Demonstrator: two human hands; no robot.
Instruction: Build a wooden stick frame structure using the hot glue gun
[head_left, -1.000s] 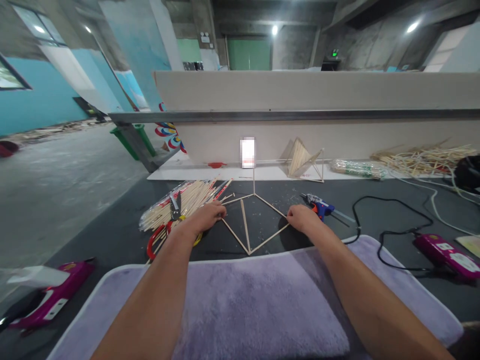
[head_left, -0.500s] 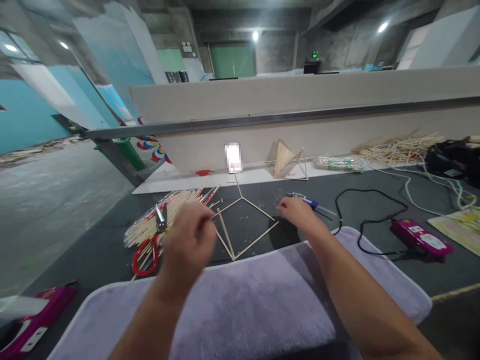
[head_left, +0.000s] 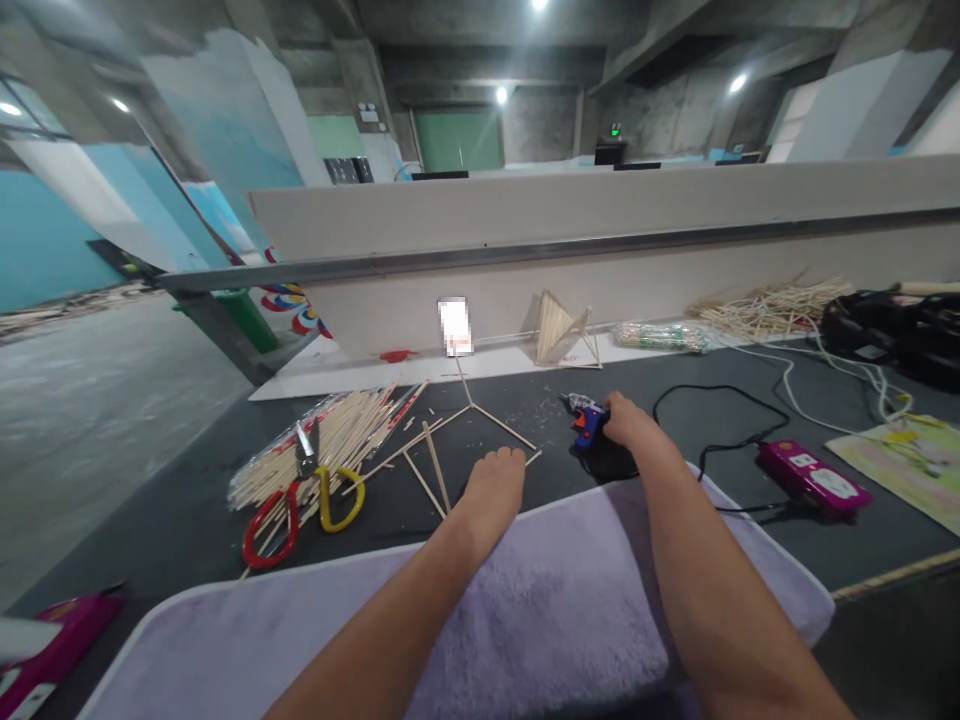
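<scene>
My right hand (head_left: 628, 420) is closed around the back of a blue glue gun (head_left: 589, 426), whose nozzle points left and whose orange trigger shows. My left hand (head_left: 493, 490) lies over the lower right side of a frame of thin wooden sticks (head_left: 504, 425). Its fingers are bent together on one wooden stick (head_left: 534, 458), which pokes out beyond them; the grip itself is hidden under the hand. Another stick (head_left: 435, 462) slants up from the frame's near corner. Scissors (head_left: 304, 490) with a red and a yellow handle lie to the left, partly on a pile of sticks (head_left: 341, 430).
A purple towel (head_left: 555, 600) covers the near table edge. At the back stand a finished-looking stick model (head_left: 556, 330) and a blurred bright rectangle (head_left: 455, 326). A pink power strip (head_left: 814, 475) with black cable, a wrapped stick bundle (head_left: 660, 337) and loose sticks (head_left: 772, 308) lie right.
My left hand has moved right and down from above the frame's left side onto its lower right stick. My right hand has taken hold of the glue gun and turned it.
</scene>
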